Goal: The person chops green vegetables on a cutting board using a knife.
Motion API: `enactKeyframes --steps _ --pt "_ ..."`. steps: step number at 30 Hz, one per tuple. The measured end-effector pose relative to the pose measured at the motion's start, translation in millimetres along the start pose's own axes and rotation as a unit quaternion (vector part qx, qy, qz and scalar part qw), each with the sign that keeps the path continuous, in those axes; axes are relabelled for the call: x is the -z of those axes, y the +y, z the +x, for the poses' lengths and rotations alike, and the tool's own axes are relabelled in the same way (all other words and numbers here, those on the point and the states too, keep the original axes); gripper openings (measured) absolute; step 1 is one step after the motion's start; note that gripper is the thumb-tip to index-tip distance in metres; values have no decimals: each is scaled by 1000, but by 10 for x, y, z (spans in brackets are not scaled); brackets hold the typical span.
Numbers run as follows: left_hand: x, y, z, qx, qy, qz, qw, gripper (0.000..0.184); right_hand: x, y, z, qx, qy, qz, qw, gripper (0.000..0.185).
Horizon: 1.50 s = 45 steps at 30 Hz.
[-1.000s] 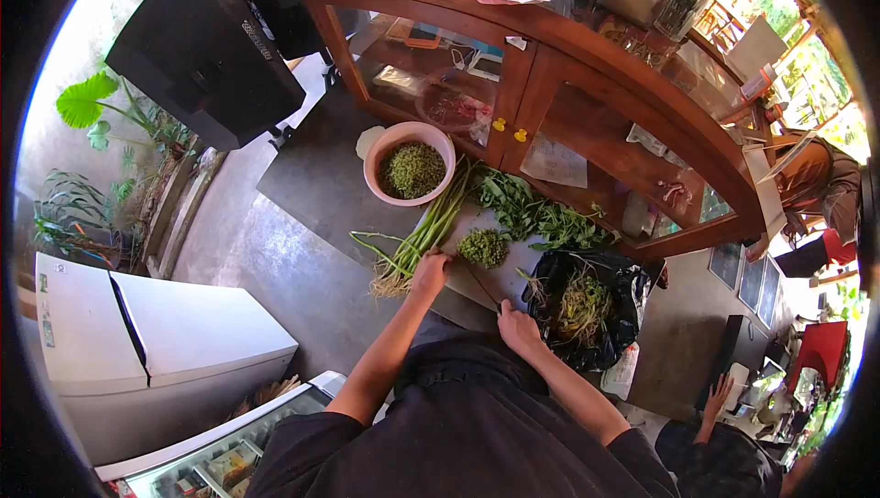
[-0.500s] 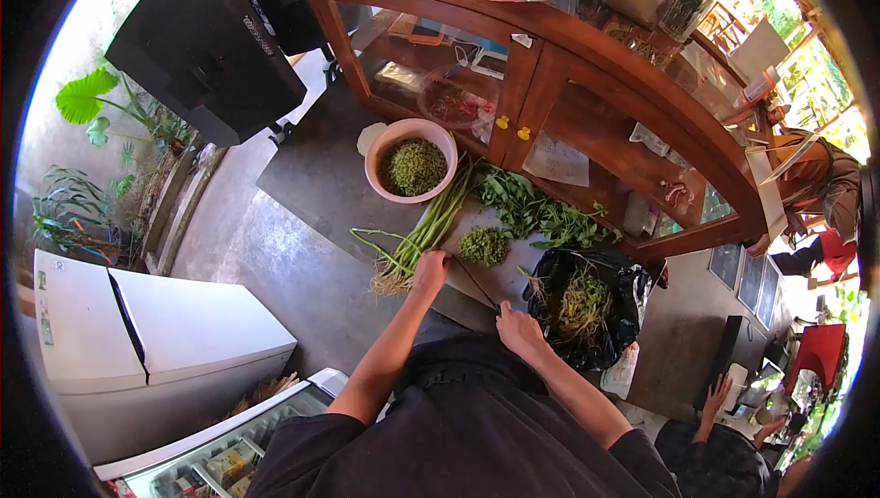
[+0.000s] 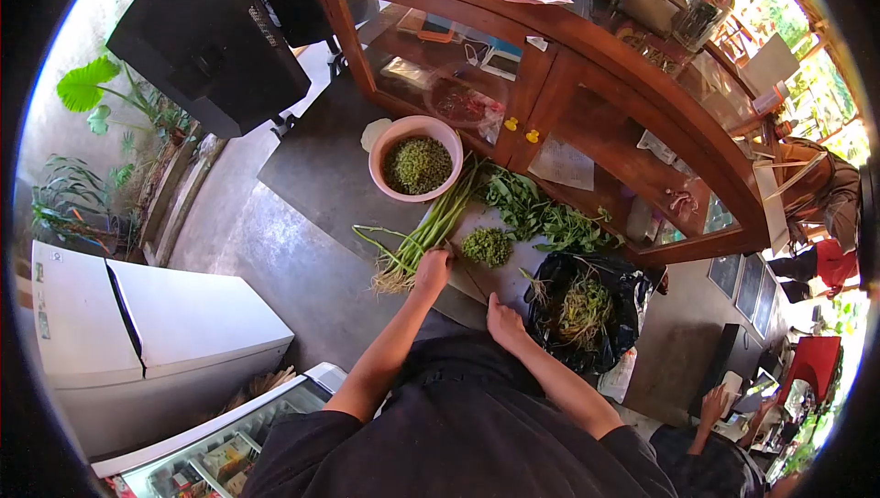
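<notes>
My left hand [image 3: 433,269] is closed beside a bundle of long green stalks with pale roots [image 3: 431,228]; what its fingers pinch is hidden. Held in my closed right hand [image 3: 505,320] is a thin, dark knife [image 3: 474,281], pointing toward the left hand. Just beyond the knife lies a small heap of chopped green pieces [image 3: 487,246] on a light board [image 3: 520,253]. More chopped greens [image 3: 420,165] fill a pink bowl [image 3: 374,168] behind the stalks. Leafy green tops [image 3: 550,212] spread at the right of the stalks.
A black plastic bag [image 3: 632,301] with root and leaf trimmings stands right of my right hand. Behind the greens is a wooden glass cabinet [image 3: 527,99]. A white fridge [image 3: 197,306] stands at the left. Another person's hand [image 3: 713,404] shows at lower right.
My right hand has shifted slightly left and up, nearer my left hand, with the knife. The left hand stays by the stalks. The view has shifted slightly, and the other person's hand has moved.
</notes>
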<state>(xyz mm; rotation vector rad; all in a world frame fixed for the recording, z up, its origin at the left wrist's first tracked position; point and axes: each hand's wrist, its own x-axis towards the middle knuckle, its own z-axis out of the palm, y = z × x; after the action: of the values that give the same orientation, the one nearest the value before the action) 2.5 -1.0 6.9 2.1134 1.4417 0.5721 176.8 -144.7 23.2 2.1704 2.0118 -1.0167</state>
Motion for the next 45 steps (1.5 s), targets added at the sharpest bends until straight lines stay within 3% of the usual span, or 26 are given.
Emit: enactKeyframes --steps 2,5,9,11,14,18,20,27,38,45 --pt "-17 1 16 41 -51 -4 998 22 78 -18 27 -22 -49 0 999 51" --pt "-5 24 5 17 1 -19 1000 10 102 -5 -74 -23 -46 2 999 45" --pt "-37 -17 -31 8 16 14 1000 13 -98 267 -190 -18 -52 7 998 47" --pt "-6 -30 -5 44 -63 -7 997 27 -20 258 -250 -37 -62 3 997 47" --pt "-100 -119 16 40 -73 -12 996 29 -30 163 -161 -27 -43 10 999 47" --pt "-165 -189 -18 2 -41 -2 999 28 -77 102 -67 -8 4 6 1000 46" --pt "-100 -100 -25 -17 -4 -17 1000 16 88 50 -111 -22 -25 -17 999 42" --pt "-98 -109 -37 -32 -17 -20 999 15 80 149 -228 -17 23 -48 998 35" --pt "-107 -84 10 7 -39 -19 999 25 420 -44 -341 -11 9 -35 999 32" --pt "-135 -122 12 -20 -13 -31 999 25 582 -174 -454 -12 -13 -27 999 35"
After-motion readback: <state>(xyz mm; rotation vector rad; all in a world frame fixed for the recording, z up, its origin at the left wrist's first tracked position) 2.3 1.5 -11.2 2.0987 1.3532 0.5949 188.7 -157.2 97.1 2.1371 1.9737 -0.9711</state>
